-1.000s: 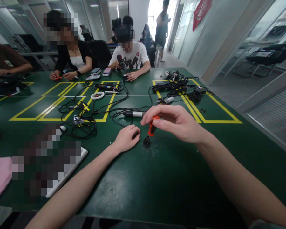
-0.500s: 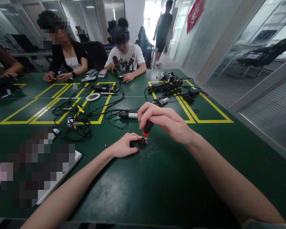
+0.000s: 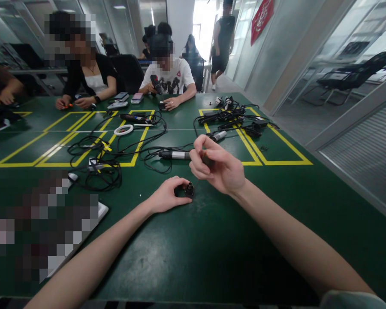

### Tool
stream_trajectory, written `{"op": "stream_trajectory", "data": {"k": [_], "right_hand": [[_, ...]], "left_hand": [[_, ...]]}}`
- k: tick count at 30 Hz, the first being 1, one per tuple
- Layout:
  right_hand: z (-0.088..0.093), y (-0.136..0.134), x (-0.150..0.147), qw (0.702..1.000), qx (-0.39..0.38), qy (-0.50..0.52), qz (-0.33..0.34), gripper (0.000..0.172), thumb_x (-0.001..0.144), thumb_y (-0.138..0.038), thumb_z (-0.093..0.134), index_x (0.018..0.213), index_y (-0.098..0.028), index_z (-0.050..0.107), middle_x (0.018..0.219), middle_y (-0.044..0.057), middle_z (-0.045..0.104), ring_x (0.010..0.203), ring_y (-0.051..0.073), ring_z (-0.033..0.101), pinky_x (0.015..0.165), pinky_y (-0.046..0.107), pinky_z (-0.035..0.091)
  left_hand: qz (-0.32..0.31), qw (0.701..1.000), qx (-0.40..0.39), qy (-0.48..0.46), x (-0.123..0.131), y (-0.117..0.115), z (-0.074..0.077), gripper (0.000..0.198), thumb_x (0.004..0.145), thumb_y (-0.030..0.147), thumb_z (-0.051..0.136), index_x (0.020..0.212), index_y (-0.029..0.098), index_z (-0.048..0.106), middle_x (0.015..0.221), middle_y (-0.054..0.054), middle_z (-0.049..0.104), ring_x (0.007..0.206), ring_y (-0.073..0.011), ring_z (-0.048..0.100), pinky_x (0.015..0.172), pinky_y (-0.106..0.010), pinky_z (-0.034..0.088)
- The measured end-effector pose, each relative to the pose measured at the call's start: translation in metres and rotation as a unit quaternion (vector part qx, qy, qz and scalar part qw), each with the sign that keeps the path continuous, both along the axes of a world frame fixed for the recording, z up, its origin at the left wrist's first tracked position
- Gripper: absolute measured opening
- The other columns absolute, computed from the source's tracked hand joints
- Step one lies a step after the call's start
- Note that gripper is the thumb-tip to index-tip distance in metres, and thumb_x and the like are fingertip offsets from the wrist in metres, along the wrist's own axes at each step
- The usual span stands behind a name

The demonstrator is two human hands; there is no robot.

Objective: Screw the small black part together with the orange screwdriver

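Observation:
A small round black part point(image 3: 189, 189) with a raised hollow post stands on the green table, gripped at its edge between the thumb and fingers of my left hand point(image 3: 169, 195). Just right of it and higher, my right hand point(image 3: 219, 165) is closed around a screwdriver point(image 3: 208, 159) with a dark handle. Most of the handle is hidden by my fingers, and the thin shaft points down to the left, its tip apart from the black part's post. Behind my right hand lies a silver and black cylindrical tool point(image 3: 176, 155) with a cable.
Tangled black cables point(image 3: 103, 171) lie ahead on the left, with a white ring point(image 3: 123, 130) beyond. More cables and adapters point(image 3: 228, 116) are heaped at the far right. A blurred-out flat white-edged object point(image 3: 101, 210) rests near my left forearm. Co-workers sit across the table point(image 3: 186, 253).
My right hand has lifted and turned, drawing the screwdriver out of the black part's post. My left hand keeps its hold on the part.

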State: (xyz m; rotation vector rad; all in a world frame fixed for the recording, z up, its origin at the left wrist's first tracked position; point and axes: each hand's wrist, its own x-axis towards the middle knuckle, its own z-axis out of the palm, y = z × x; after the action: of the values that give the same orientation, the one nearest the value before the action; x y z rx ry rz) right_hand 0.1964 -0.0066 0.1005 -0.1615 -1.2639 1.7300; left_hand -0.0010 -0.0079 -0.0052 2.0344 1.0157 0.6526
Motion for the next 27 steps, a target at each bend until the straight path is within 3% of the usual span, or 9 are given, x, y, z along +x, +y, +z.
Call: {"op": "stream_trajectory", "data": {"k": [6,10,13,18,22,25,27], "right_hand": [[0.001,0.004,-0.001,1.000,-0.016,-0.018,0.008,0.042,0.095,-0.047,0.074,0.072,-0.016,0.060,0.062,-0.003,0.053,0.048,0.008,0.049,0.050,0.023,0.035],[0.001,0.000,-0.004,0.999,-0.027,-0.040,0.016,0.052,0.104,-0.058,0.060,0.071,-0.017,0.057,0.049,-0.009,0.031,0.043,0.006,0.028,0.047,0.020,0.026],[-0.002,-0.005,-0.007,0.999,-0.009,-0.023,0.049,0.046,0.102,-0.061,0.058,0.080,-0.022,0.050,0.048,-0.013,0.028,0.042,0.006,0.018,0.045,0.019,0.023],[-0.006,-0.006,-0.007,0.998,0.010,-0.007,0.068,0.032,0.098,-0.045,0.066,0.082,-0.022,0.051,0.050,-0.010,0.044,0.040,0.006,0.027,0.042,0.019,0.025],[-0.003,-0.001,-0.001,0.997,-0.001,-0.034,0.072,0.044,0.101,-0.050,0.066,0.073,-0.018,0.059,0.052,-0.006,0.047,0.042,0.008,0.039,0.041,0.021,0.031],[0.000,-0.002,0.001,0.991,-0.020,-0.066,0.111,0.058,0.106,-0.057,0.058,0.063,-0.017,0.055,0.049,-0.007,0.037,0.043,0.007,0.030,0.042,0.022,0.023],[-0.001,-0.005,-0.001,0.991,-0.008,-0.050,0.120,0.058,0.106,-0.061,0.054,0.068,-0.018,0.055,0.049,-0.009,0.033,0.042,0.006,0.024,0.043,0.022,0.020]], "left_hand": [[0.001,1.000,0.014,0.005,0.000,-0.001,0.000,0.033,0.081,0.025,0.090,0.110,0.020,0.076,0.109,-0.005,0.079,0.102,-0.0238,0.072,0.097,-0.036,0.054],[0.015,0.999,0.034,0.020,0.000,-0.002,-0.001,0.034,0.080,0.029,0.091,0.107,0.020,0.075,0.104,-0.004,0.077,0.098,-0.0246,0.071,0.092,-0.037,0.055],[0.018,0.999,0.040,0.025,0.000,-0.003,-0.002,0.035,0.080,0.032,0.091,0.109,0.020,0.075,0.107,-0.005,0.077,0.100,-0.0259,0.071,0.093,-0.039,0.056],[0.008,0.999,0.038,0.019,-0.001,-0.003,-0.004,0.034,0.082,0.034,0.089,0.110,0.021,0.075,0.113,-0.007,0.078,0.105,-0.0274,0.071,0.098,-0.041,0.057],[-0.011,0.999,0.042,0.015,-0.001,-0.002,-0.004,0.033,0.085,0.036,0.088,0.112,0.021,0.076,0.114,-0.007,0.079,0.109,-0.0276,0.072,0.105,-0.043,0.056],[-0.015,0.999,0.046,0.014,0.000,-0.002,-0.005,0.038,0.085,0.036,0.088,0.117,0.022,0.076,0.117,-0.007,0.079,0.112,-0.0284,0.071,0.108,-0.045,0.055],[-0.013,0.999,0.046,0.017,0.001,-0.002,-0.006,0.038,0.084,0.036,0.089,0.118,0.022,0.076,0.117,-0.008,0.079,0.113,-0.0290,0.071,0.108,-0.045,0.055]]}}
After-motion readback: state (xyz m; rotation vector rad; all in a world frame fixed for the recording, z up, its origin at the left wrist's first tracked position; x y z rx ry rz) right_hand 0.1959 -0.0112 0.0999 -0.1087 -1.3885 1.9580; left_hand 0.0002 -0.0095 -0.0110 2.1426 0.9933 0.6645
